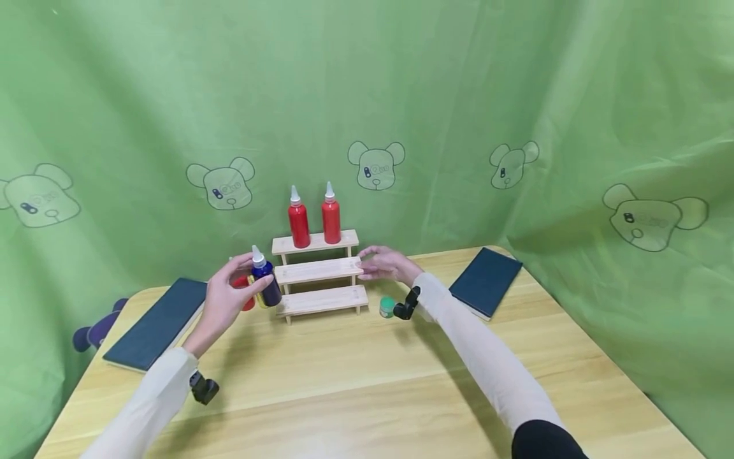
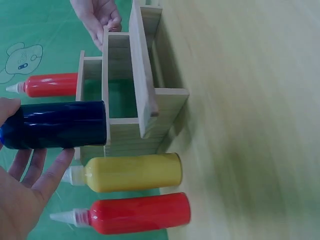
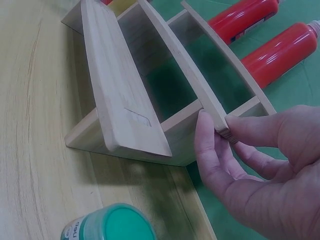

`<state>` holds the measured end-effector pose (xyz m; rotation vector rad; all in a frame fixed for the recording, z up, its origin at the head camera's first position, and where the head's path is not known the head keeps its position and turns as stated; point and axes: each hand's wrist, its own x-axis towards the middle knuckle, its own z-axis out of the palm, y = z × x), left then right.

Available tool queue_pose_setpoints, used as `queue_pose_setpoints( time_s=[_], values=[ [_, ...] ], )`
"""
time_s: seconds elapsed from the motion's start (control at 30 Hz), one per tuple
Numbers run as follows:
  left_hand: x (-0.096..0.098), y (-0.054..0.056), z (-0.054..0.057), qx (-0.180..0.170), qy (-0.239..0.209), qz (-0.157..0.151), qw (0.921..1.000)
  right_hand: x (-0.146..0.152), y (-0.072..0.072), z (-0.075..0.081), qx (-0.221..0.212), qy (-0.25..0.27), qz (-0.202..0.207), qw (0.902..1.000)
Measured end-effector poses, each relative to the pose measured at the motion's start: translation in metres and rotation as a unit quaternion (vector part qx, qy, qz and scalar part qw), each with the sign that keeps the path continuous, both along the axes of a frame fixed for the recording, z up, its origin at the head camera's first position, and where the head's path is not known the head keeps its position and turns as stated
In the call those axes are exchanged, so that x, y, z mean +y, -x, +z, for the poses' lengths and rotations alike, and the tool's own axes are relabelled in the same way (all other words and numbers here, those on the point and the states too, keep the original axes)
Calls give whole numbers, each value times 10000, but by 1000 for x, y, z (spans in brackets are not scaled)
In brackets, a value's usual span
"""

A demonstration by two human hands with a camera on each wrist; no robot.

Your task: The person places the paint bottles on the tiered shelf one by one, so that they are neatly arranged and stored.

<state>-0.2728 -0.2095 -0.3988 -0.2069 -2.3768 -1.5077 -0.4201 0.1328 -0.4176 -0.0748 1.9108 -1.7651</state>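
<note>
Head view showed the person's left hand (image 1: 223,295) clamped, thumb and fingers, around a dark blue bottle (image 2: 57,124), which was held nozzle upward, just beside the left end of a wooden three-step stand (image 1: 318,270). The right hand (image 1: 390,264) pinched the right end of the middle step. On the top step stood one red bottle (image 1: 299,227) and, near it, a second red bottle (image 1: 331,223); both carried pale pointed nozzles, and their red colour reached up to the shoulder. On the table (image 1: 344,389), left of the stand, a yellow bottle (image 2: 135,173) and a third red bottle (image 2: 145,212) stood close together. Right of the stand was a small jar with green lid (image 3: 127,225); its content could not be told.
</note>
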Motion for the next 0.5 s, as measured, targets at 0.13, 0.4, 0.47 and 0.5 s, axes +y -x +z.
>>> queue_pose_setpoints(
  time_s=[0.13,0.4,0.47,0.5],
  values=[
    [5,5,6,36,32,-63,10000,1,-1,0,16,15,42,10000],
    [18,20,20,253,-101,-414,9988,1,-5,4,20,40,14,10000],
    [22,23,23,264,-107,-489,9984,1,-5,4,-13,65,12,10000],
    [24,25,24,275,-100,-508,9983,1,-5,4,-9,59,15,10000]
  ],
)
